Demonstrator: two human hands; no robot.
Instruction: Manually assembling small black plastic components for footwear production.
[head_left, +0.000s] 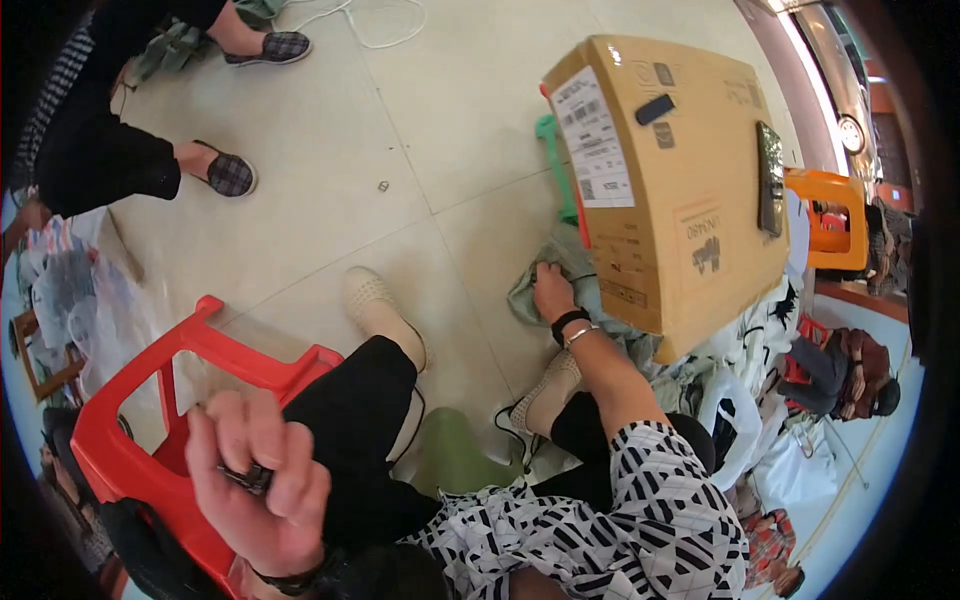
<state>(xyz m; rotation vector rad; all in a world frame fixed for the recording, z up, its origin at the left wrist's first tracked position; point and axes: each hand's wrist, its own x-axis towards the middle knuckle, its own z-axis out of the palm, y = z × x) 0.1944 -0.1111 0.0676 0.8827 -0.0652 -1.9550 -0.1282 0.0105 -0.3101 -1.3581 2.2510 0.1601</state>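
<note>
My left hand (262, 470) is raised close to the camera, blurred, its fingers curled around a small dark object with a shiny edge (250, 478). What kind of thing it is I cannot make out. My right hand (553, 293) reaches down past my knee, fingers closed on a grey-green cloth (580, 262). This cloth bunches beside a large cardboard box (690, 200) and runs down along its near side. On the box lie a dark phone (769, 180) and a small black oblong piece (655, 109).
A red plastic stool (250, 365) stands at my left. Green (552, 165) and orange stools (838, 220) stand by the box. Piled cloth and white bags (735, 425) lie at right. Another person's feet (230, 172) are at upper left; a white cord (385, 40) crosses the tiled floor.
</note>
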